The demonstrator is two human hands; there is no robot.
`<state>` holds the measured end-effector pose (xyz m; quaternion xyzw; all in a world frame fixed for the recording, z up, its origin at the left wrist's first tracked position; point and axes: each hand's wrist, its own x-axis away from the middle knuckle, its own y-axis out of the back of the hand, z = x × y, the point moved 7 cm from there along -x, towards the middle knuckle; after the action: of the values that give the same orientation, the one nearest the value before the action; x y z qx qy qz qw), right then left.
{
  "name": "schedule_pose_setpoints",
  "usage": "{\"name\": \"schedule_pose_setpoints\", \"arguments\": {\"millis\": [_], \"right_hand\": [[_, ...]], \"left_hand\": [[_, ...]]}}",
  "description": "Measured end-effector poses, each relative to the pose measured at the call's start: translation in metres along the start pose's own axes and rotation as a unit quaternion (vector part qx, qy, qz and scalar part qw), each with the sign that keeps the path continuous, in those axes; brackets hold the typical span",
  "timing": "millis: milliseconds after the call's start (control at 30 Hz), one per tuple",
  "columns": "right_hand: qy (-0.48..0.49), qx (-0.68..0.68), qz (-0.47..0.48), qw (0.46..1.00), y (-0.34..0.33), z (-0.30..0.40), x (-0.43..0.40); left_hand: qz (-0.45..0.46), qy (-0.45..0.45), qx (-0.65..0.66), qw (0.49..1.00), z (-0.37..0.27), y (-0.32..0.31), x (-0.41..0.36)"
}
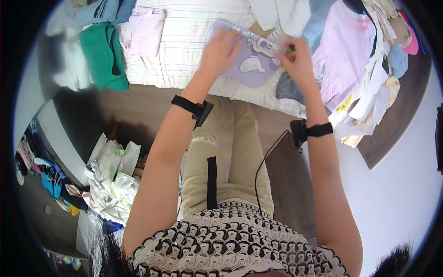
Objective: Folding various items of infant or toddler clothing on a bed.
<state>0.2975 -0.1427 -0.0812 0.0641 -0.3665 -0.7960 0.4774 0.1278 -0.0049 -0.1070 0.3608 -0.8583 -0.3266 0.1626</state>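
Note:
A lilac garment point(249, 74) with a printed Minnie Mouse-type cartoon figure lies folded on the bed in front of me. My left hand point(221, 52) rests over its left part, blurred, with thumb and fingers apart; no cloth shows gripped in it. At the garment's right edge, my right hand point(298, 59) pinches the cloth between thumb and fingers. To the left on the bed are a folded pale pink garment point(145, 32) and a folded green garment point(104, 57).
Loose clothes heap up on the right, among them a pink long-sleeved top point(346, 52) and a grey garment point(289, 88). Folded jeans point(98, 13) lie at the far left. White printed cloth point(112, 176) is piled low on my left. A cable point(258, 173) hangs from my right wrist strap.

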Motion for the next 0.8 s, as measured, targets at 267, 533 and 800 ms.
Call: {"name": "schedule_pose_setpoints", "arguments": {"millis": [267,533,800], "right_hand": [[-0.515,-0.481,0.065,0.707,-0.122,-0.045,0.162],[-0.358,-0.909,-0.116,0.181,-0.157,-0.028,0.140],[-0.341,-0.910,-0.164,0.170,-0.147,-0.039,0.148]], "left_hand": [[0.199,0.042,0.049,0.978,0.023,-0.065,-0.003],[0.238,0.036,0.111,0.964,0.019,-0.073,-0.005],[0.239,0.017,0.121,0.963,0.013,-0.075,-0.004]]}}
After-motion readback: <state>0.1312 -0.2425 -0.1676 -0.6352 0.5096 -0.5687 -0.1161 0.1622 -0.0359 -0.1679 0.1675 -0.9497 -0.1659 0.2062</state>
